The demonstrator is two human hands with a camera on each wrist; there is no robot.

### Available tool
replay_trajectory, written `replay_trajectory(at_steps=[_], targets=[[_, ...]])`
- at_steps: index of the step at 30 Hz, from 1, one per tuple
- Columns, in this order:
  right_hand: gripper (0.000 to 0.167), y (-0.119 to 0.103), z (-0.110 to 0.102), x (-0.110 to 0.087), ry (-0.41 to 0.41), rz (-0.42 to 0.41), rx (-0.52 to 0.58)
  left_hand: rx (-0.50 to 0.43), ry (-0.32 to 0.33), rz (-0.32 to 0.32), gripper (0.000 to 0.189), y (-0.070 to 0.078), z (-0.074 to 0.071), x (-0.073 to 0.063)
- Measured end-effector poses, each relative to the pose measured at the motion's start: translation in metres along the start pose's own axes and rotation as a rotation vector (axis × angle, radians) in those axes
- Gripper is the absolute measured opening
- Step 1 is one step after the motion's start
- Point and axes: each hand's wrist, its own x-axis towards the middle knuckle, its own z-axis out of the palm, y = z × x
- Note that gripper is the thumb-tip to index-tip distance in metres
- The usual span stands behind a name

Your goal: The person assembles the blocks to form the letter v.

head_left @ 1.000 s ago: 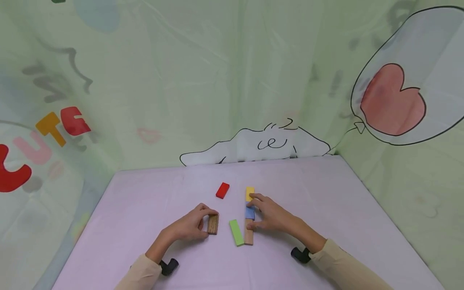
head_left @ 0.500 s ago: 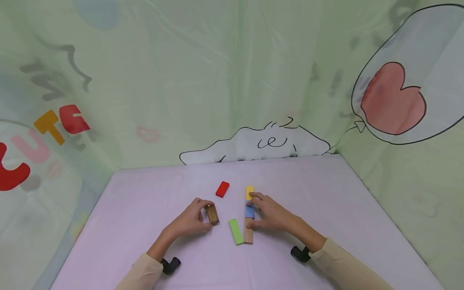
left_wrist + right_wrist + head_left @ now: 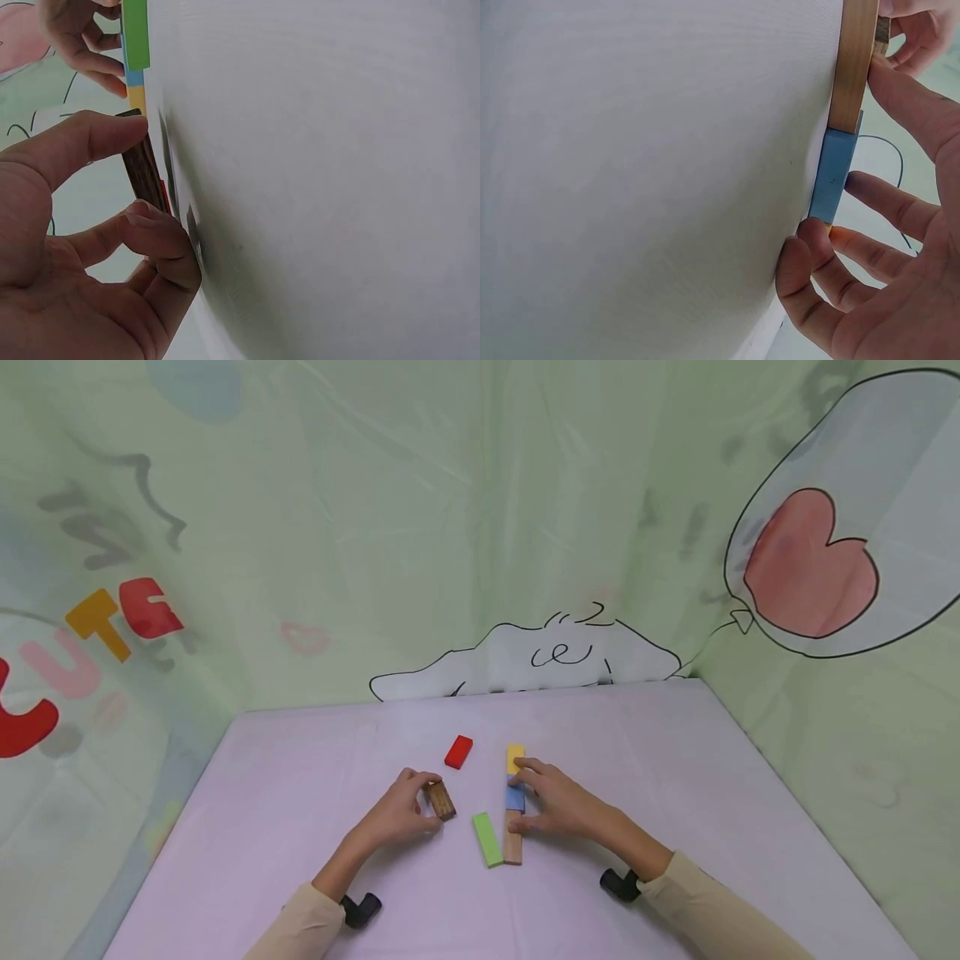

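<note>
A dark brown wooden block (image 3: 439, 801) is pinched between the thumb and fingers of my left hand (image 3: 402, 811). In the left wrist view the brown block (image 3: 142, 166) is tilted, with a shadow on the tabletop beside it. My right hand (image 3: 566, 802) rests along a straight row of blocks. Its thumb touches the light wooden block (image 3: 513, 847) at the near end, and its fingertips are at the blue block (image 3: 515, 799) in the middle and the yellow block (image 3: 515, 755) at the far end. In the right wrist view the blue block (image 3: 832, 174) meets the wooden one end to end.
A light green block (image 3: 487, 840) lies slightly slanted just left of the row, its near end close to the wooden block. Farther back lies a red block (image 3: 458, 752). Printed curtains (image 3: 360, 527) enclose the pale tabletop (image 3: 315, 760) at the back and sides.
My left hand has moved the brown block a little away from me and turned it, so that it now slants. The right hand and the row of blocks have stayed in place.
</note>
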Motion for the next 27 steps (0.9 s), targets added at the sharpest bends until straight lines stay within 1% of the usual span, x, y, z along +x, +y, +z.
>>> replay_trajectory(at_steps=[5,11,16,23,27], targets=[[0.063,0.0,-0.001,0.0,-0.003,-0.001,-0.001,0.024,0.007,0.008,0.066,0.004,0.001,0.002],[0.062,0.001,-0.002,0.0,0.005,-0.011,-0.005,0.071,0.0,0.046,0.066,0.011,0.005,0.006],[0.062,-0.001,-0.003,-0.002,-0.001,-0.019,-0.005,0.071,-0.007,0.042,0.067,0.015,0.008,0.008],[0.063,-0.002,-0.004,-0.003,-0.003,-0.015,0.008,0.066,-0.019,0.041,0.066,0.016,0.013,0.01],[0.063,-0.001,-0.004,-0.003,-0.002,-0.041,0.016,0.067,-0.024,0.054,0.066,0.018,0.015,0.013]])
